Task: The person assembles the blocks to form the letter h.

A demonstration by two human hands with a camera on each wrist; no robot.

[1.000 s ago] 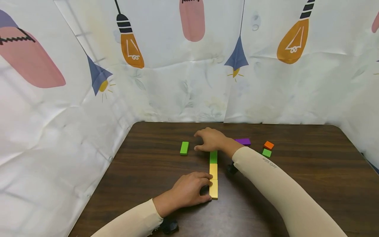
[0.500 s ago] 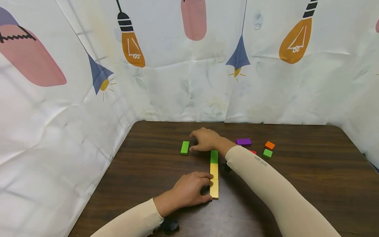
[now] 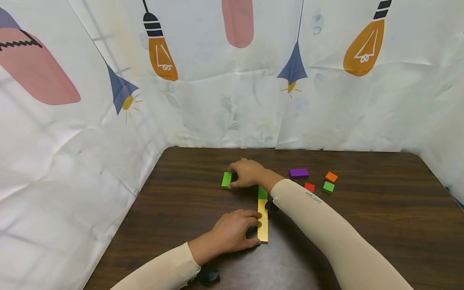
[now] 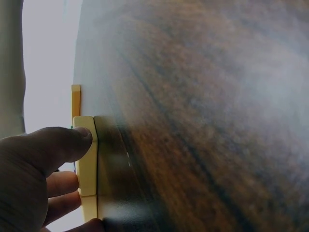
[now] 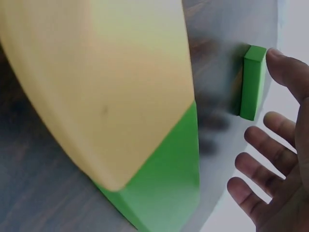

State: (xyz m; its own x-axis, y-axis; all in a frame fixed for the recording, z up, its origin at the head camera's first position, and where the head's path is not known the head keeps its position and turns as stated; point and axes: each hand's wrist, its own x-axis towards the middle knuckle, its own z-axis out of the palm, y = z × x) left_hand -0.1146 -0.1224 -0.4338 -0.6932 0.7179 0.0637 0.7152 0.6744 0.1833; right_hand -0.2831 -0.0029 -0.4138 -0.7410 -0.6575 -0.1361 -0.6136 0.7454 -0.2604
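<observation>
In the head view a straight row on the table joins a near yellow block [image 3: 263, 234], a second yellow block [image 3: 263, 206] and a green block [image 3: 262, 193], partly covered by the right forearm. My left hand [image 3: 233, 230] holds the yellow blocks from the left, its thumb on the near one's end [image 4: 87, 166]. Farther back, my right hand [image 3: 247, 173] reaches over a separate green block [image 3: 226, 180]. The right wrist view has its fingers spread and loosely bent beside that green block [image 5: 252, 84], the thumb close to its top corner; contact is unclear.
Right of the row lie a purple block [image 3: 299, 173], a red block [image 3: 309, 187], an orange block [image 3: 331, 177] and a small green block [image 3: 328, 187]. A patterned white curtain [image 3: 232, 108] hangs along the dark wooden table's [image 3: 377, 209] back and left edges.
My right hand has moved left from above the row to the separate green block, and the red block has come out from behind the sleeve. The left hand has stayed on the yellow blocks.
</observation>
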